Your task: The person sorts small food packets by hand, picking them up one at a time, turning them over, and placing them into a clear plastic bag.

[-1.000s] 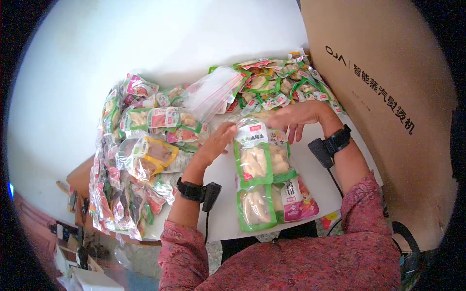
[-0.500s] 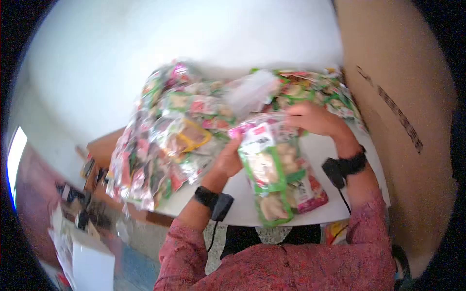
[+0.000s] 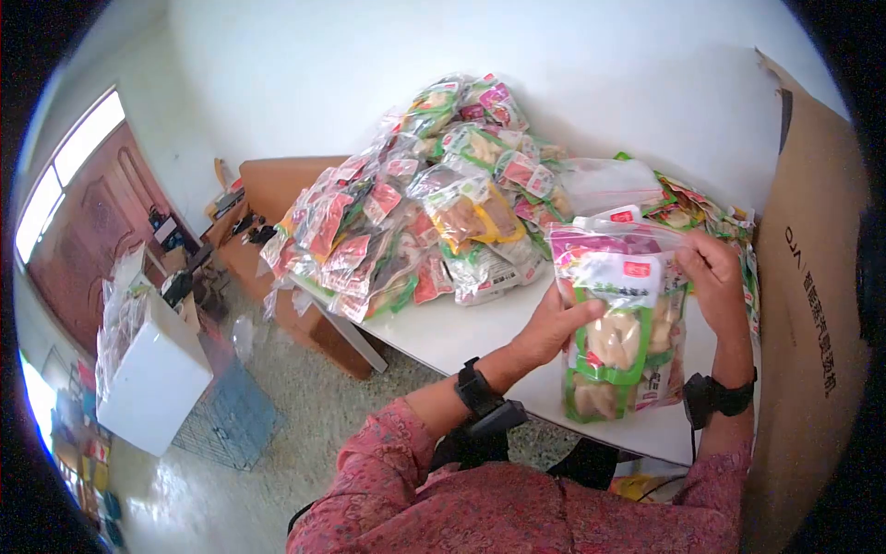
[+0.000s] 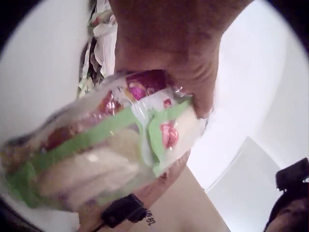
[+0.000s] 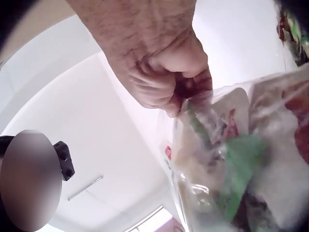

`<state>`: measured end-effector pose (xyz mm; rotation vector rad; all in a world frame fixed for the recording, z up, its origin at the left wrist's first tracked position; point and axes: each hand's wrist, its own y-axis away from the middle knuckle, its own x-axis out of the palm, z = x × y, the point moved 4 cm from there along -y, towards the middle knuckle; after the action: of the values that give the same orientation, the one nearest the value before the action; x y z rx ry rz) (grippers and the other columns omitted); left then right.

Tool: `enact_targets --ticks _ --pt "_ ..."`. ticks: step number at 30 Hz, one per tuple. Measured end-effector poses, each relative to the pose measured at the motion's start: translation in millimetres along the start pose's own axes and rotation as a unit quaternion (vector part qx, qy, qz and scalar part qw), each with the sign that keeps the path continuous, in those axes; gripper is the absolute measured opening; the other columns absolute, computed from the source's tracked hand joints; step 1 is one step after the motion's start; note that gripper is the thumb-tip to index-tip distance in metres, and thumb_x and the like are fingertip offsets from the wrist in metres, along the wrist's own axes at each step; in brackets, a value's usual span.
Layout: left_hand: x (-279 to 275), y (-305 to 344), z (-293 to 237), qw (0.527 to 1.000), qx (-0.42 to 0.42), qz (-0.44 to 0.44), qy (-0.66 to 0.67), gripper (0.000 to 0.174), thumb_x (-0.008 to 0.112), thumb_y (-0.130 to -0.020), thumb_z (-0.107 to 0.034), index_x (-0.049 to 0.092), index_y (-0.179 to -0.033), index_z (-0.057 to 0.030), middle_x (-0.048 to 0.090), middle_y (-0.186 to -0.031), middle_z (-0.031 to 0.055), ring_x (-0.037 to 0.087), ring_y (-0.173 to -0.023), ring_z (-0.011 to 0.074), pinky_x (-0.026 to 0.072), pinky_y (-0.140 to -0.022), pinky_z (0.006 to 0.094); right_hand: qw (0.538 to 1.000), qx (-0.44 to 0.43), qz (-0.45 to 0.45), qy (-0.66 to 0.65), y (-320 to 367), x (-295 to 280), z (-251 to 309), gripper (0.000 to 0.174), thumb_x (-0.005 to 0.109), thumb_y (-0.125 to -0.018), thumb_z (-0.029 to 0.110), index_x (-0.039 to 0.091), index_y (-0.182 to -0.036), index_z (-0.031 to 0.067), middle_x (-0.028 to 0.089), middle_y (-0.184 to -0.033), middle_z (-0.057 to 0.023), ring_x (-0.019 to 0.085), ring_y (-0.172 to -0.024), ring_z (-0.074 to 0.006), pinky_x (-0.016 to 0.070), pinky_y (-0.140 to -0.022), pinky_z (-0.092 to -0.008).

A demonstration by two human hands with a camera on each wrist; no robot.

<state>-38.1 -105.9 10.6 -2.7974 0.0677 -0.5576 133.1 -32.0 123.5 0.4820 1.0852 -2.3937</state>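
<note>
1. Lying at the left on the flat white table is a large heap of colourful food packets in clear plastic.
2. Your left hand grasps the left side of the clear plastic bag filled with green-edged and purple packets, its thumb laid over the front. From these fingers, the bag extends to the right.
3. Between your hands, the bag is above the front part of the table; whether its bottom touches, I cannot tell. Its long axis goes from the upper edge down toward your body.
4. Your right hand pinches the upper right corner, so it is nearer to the upper edge. From its fingers, the bag lies below and to the left.
5. Farther right stands a tall brown cardboard panel with black printing.
</note>
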Motion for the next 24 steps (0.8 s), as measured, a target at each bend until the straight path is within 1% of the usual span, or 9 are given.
enact_targets --ticks 3,6,10,14,15,18,20,22,24 --pt "16.8 3.0 -30.0 0.997 0.065 -0.036 0.023 0.047 0.062 -0.076 -0.013 0.038 -0.115 -0.0025 0.054 -0.105 0.0056 0.054 -0.091 0.0120 0.0459 -0.077 0.0261 0.996 -0.047 -0.070 -0.030 5.5 0.1 4.5 0.013 0.051 -0.084 0.013 0.052 -0.081 0.0000 0.048 -0.067 -0.0002 0.042 -0.063 -0.0074 0.0359 -0.057 -0.0221" --pt "14.2 1.8 -43.5 0.993 0.062 -0.048 0.085 0.046 0.062 -0.075 -0.006 0.039 -0.115 -0.0036 0.054 -0.104 0.0057 0.054 -0.091 0.0132 0.0459 -0.079 0.0282 0.988 -0.027 -0.130 -0.083 8.1 4.7 11.5 0.014 0.051 -0.085 0.014 0.052 -0.081 0.0008 0.049 -0.069 0.0002 0.043 -0.065 -0.0075 0.0361 -0.059 -0.0222" --pt "1.4 1.5 -63.3 0.991 0.051 -0.040 0.118 0.048 0.062 -0.074 -0.003 0.039 -0.115 -0.0048 0.054 -0.104 0.0059 0.054 -0.093 0.0142 0.0457 -0.081 0.0298 0.989 -0.042 -0.120 -0.069 8.5 12.8 14.8 0.017 0.052 -0.085 0.017 0.054 -0.081 0.0004 0.048 -0.069 0.0013 0.043 -0.064 -0.0081 0.0367 -0.060 -0.0223" --pt "-22.5 4.3 -79.0 0.992 0.057 -0.065 0.092 0.050 0.062 -0.073 -0.001 0.038 -0.116 -0.0056 0.055 -0.102 0.0071 0.056 -0.089 0.0169 0.0486 -0.077 0.0317 0.983 -0.025 -0.077 -0.164 4.7 31.9 14.7 0.033 0.055 -0.084 0.027 0.050 -0.106 0.0022 0.053 -0.093 -0.0043 0.050 -0.080 -0.0113 0.0399 -0.067 -0.0239" --pt "-31.3 4.9 -87.9 0.989 0.082 -0.099 0.078 0.048 0.062 -0.072 -0.001 0.039 -0.115 -0.0049 0.055 -0.101 0.0071 0.057 -0.088 0.0173 0.0494 -0.076 0.0322 0.970 -0.030 -0.081 -0.227 3.0 35.6 18.3 0.043 0.055 -0.083 0.030 0.046 -0.115 0.0034 0.053 -0.103 -0.0069 0.051 -0.087 -0.0130 0.0410 -0.070 -0.0250" --pt "-66.5 2.1 -126.1 0.979 0.116 -0.170 -0.008 0.040 0.061 -0.073 -0.003 0.045 -0.109 -0.0020 0.057 -0.096 0.0076 0.059 -0.082 0.0175 0.0509 -0.071 0.0328 0.980 -0.013 -0.023 -0.195 -1.5 29.6 12.3 0.054 0.055 -0.082 0.033 0.037 -0.125 0.0057 0.048 -0.117 -0.0103 0.050 -0.099 -0.0168 0.0423 -0.073 -0.0278" --pt "-89.5 -6.6 -161.7 0.970 0.155 -0.185 -0.007 0.030 0.060 -0.074 -0.007 0.048 -0.101 -0.0004 0.058 -0.090 0.0077 0.059 -0.076 0.0169 0.0515 -0.068 0.0318 0.980 0.005 -0.026 -0.197 -2.0 28.0 5.9 0.051 0.054 -0.083 0.033 0.039 -0.123 0.0054 0.049 -0.115 -0.0099 0.050 -0.098 -0.0167 0.0423 -0.073 -0.0276" --pt "-108.1 -10.4 -214.5 0.915 0.236 -0.137 -0.296 0.023 0.060 -0.075 -0.010 0.049 -0.094 -0.0010 0.058 -0.086 0.0071 0.059 -0.073 0.0163 0.0519 -0.065 0.0309 0.979 0.022 -0.031 -0.199 -2.7 25.6 -1.9 0.048 0.053 -0.083 0.032 0.041 -0.121 0.0051 0.050 -0.114 -0.0095 0.051 -0.097 -0.0165 0.0423 -0.073 -0.0274" --pt "-152.1 -36.8 -244.7 0.945 0.253 -0.181 -0.099 0.023 0.060 -0.075 -0.008 0.048 -0.094 -0.0018 0.056 -0.084 0.0067 0.059 -0.071 0.0164 0.0519 -0.063 0.0301 0.980 0.041 0.011 -0.193 -3.7 29.2 -10.7 0.044 0.054 -0.083 0.027 0.043 -0.119 0.0046 0.050 -0.113 -0.0087 0.051 -0.096 -0.0159 0.0423 -0.074 -0.0268"
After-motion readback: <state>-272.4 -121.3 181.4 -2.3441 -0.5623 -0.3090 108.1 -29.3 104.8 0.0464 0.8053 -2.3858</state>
